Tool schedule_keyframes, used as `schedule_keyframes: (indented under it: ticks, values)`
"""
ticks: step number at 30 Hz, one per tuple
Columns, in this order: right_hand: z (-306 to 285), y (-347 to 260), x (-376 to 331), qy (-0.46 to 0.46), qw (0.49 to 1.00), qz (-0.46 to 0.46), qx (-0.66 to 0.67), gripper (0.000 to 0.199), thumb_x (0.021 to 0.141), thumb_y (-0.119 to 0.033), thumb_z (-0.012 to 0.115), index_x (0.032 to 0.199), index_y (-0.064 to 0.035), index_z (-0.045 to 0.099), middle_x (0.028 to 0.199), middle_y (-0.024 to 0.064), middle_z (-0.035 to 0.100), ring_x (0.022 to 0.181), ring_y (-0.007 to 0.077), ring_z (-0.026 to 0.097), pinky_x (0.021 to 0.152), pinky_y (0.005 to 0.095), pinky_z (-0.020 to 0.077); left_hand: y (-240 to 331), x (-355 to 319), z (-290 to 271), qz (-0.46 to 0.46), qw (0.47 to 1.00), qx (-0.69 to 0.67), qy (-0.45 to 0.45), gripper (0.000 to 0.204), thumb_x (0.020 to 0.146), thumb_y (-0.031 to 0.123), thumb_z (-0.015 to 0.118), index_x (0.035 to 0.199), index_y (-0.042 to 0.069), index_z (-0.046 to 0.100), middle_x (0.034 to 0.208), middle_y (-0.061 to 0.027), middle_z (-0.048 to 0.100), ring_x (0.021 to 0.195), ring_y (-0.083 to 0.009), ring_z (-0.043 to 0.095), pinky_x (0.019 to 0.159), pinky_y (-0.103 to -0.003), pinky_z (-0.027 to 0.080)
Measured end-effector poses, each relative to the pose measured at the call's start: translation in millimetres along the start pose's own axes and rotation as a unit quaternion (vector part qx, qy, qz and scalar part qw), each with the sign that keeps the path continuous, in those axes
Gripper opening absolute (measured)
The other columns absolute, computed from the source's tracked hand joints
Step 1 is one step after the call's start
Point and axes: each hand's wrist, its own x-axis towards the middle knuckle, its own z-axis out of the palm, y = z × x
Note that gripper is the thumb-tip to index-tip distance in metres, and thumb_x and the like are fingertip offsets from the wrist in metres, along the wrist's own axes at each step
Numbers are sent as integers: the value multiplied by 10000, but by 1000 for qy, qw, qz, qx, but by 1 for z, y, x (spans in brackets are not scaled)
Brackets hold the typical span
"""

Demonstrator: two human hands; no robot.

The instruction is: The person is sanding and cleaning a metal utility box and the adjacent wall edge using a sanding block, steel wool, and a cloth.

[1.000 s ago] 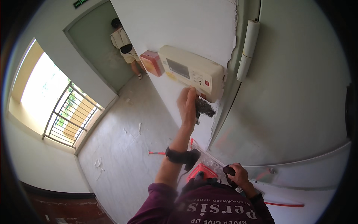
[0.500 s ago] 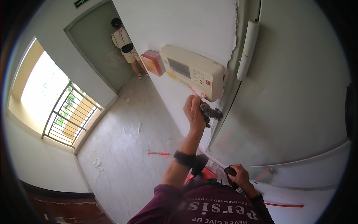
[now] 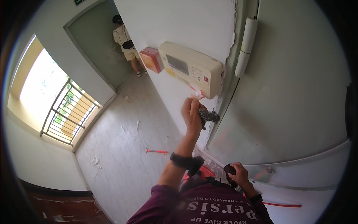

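My left hand [image 3: 191, 114] is raised to the lower edge of a cream wall-mounted control panel [image 3: 209, 66] with a grey screen and small buttons. Between thumb and fingertips it pinches a thin whitish, red-marked sticker [image 3: 198, 95], partly peeled and still joined to the panel's lower front. A grey steel wool scourer [image 3: 210, 116] is tucked in the same hand and sticks out on its right side. Low by my body, my right hand [image 3: 241, 175] is closed round a dark rounded thing [image 3: 230, 171], perhaps a handle; its lower part is hidden.
A red square alarm box [image 3: 151, 59] adjoins the panel. At right stands a grey-green door [image 3: 294, 86] with a white cylindrical closer [image 3: 247, 46]. On the floor lie a red-handled tool [image 3: 156, 151] and white scraps [image 3: 96, 161]. Another person [image 3: 125, 41] stands at the far door.
My left hand has drawn slightly down and away from the panel, and more of the sticker shows stretched between them. The right hand keeps its hold. The view has shifted a little.
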Motion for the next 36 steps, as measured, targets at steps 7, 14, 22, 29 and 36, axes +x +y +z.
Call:
schedule_keyframes:
  ticks: [7,14,22,29,36]
  values:
    - [-3,1,-1,8,1000,0,4,379,666,-173,731,1012,-81,604,939,111,586,880,311,596,746,375,487,-12,-16,-21,45,997,59,-14,224,931,139,492,745,15,499,608,-10,500,560,-91,527,533,-226,432]
    - [-4,-3,3,-9,1000,9,0,367,672,-177,732,1008,-88,616,955,108,589,889,307,598,754,371,488,-24,0,-66,-50,950,301,-65,246,884,202,573,745,-1,586,615,-52,576,594,-124,570,572,-276,456]
    - [-7,-10,9,-24,999,-2,-20,358,683,-182,725,1013,-95,617,975,108,594,895,301,601,757,365,491,21,42,-55,89,887,452,-3,185,751,202,697,825,52,619,769,-81,655,566,-239,582,604,-340,472]
    - [-9,-12,11,-23,999,6,-21,350,686,-181,720,1009,-98,614,978,102,593,896,301,600,752,368,490,39,46,-13,189,930,315,24,190,769,30,665,944,35,592,785,-34,648,514,-97,546,525,-236,445]
    - [-7,-10,10,-17,1000,15,-18,339,682,-173,721,994,-97,612,972,97,592,889,298,601,744,368,490,29,41,-4,248,915,314,48,141,782,3,644,916,19,602,779,-58,642,535,-108,553,536,-242,456]
